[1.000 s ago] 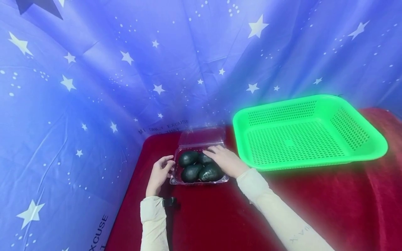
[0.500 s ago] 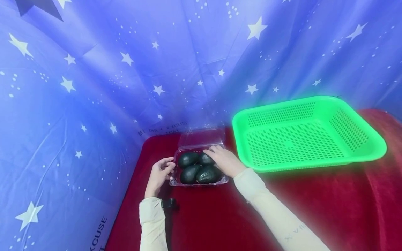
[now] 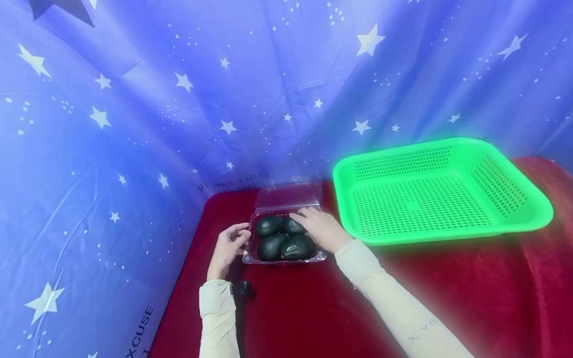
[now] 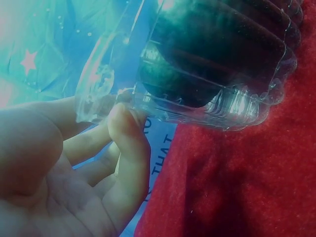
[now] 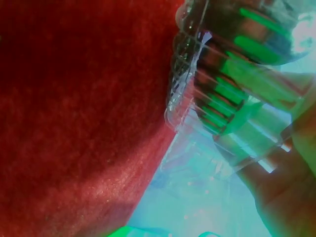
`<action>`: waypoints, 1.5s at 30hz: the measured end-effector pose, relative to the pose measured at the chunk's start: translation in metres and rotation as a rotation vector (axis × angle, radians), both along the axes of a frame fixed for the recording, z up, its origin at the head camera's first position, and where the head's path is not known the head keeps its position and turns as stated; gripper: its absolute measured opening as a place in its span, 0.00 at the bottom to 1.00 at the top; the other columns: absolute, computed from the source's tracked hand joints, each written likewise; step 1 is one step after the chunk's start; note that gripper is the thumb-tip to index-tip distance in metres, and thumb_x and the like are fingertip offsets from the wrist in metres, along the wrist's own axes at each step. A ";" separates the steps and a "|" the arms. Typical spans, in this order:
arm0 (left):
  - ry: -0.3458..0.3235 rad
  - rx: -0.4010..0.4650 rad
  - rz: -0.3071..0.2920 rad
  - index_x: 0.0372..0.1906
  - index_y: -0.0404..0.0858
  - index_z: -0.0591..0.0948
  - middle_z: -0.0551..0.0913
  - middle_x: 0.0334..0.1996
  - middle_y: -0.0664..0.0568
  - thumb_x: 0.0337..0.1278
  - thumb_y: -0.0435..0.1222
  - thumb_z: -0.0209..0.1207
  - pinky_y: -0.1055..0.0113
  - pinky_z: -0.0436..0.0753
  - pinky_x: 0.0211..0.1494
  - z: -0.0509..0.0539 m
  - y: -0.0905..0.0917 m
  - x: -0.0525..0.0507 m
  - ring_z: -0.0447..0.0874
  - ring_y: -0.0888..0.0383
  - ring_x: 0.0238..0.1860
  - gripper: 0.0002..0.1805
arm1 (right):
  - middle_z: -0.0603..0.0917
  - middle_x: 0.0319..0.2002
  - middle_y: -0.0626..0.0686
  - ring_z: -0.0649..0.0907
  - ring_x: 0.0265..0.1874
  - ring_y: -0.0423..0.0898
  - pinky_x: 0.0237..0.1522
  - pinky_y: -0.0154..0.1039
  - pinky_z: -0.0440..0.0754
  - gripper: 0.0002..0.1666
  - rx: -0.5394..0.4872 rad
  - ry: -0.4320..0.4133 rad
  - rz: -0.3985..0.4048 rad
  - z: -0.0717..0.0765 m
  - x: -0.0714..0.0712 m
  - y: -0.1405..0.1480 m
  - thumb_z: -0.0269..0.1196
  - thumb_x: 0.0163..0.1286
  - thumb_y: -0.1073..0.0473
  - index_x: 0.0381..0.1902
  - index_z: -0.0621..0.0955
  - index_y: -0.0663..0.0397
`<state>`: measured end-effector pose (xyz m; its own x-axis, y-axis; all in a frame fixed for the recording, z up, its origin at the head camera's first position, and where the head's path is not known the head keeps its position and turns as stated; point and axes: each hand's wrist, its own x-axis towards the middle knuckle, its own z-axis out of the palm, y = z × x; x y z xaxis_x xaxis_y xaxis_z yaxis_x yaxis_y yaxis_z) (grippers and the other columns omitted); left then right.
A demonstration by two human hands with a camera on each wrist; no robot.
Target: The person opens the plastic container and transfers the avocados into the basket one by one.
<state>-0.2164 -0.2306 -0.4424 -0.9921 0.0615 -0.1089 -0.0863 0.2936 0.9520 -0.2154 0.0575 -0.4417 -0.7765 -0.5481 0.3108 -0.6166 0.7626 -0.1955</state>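
two hands at an open clamshell of avocados

we see four dark avocados sitting two by two in a clear plastic clamshell, which is near the far left corner of the red-covered desk. its lid is open and tilts back on the far side, toward the backdrop. the left hand is at the clamshell's left side; in the left wrist view we find its fingers pinching the plastic lip at a corner, while a dark avocado shows through the ribbed wall just beside them. the right hand lies over the right rim, its fingers partly covering the far right avocado. from the right wrist we look at that hand partly through the clear plastic, and we cannot tell whether its fingers pinch the rim or only rest there.

to the right of the clamshell we have a bright green plastic basket with perforated walls and floor, upright on the desk. both arms wear pale sleeves, and a small black device sits at the left wrist. behind it all we see a blue backdrop printed with white stars, dots and some dark lettering.
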 end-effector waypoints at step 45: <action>-0.024 0.030 -0.043 0.63 0.26 0.74 0.78 0.50 0.28 0.66 0.30 0.59 0.70 0.83 0.30 0.026 0.006 0.013 0.79 0.57 0.35 0.23 | 0.77 0.59 0.60 0.81 0.54 0.55 0.46 0.48 0.86 0.43 -0.145 0.028 0.001 0.046 0.009 0.017 0.70 0.63 0.59 0.73 0.66 0.55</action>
